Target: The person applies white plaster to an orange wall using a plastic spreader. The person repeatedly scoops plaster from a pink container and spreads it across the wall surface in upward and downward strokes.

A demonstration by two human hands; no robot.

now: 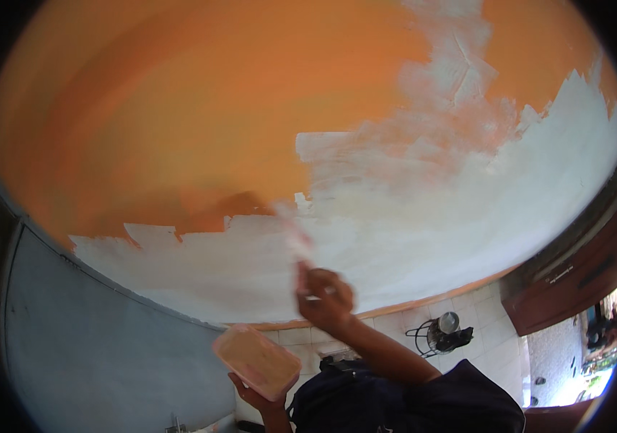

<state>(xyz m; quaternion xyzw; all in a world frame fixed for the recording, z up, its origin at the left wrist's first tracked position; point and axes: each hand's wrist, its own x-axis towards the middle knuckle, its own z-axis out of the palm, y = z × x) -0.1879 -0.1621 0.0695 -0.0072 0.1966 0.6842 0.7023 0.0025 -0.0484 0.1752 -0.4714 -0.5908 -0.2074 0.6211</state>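
Note:
My right hand is closed around the handle of a paintbrush, which is smeared by motion. The brush points up at the wall, close to the border between orange paint and white paint; whether its bristles touch the wall I cannot tell. Low at centre left, my left hand grips a pale pinkish rectangular plastic tub from below. Its visible face looks peach-coloured, and I cannot make out what is inside. White covers the wall's lower part in a ragged edge, with a patchy, streaked area higher at right.
A grey door or panel borders the wall at left. Behind my right forearm, a dark metal stool with a round container stands on pale floor tiles. A reddish-brown door stands at right beside a bright opening.

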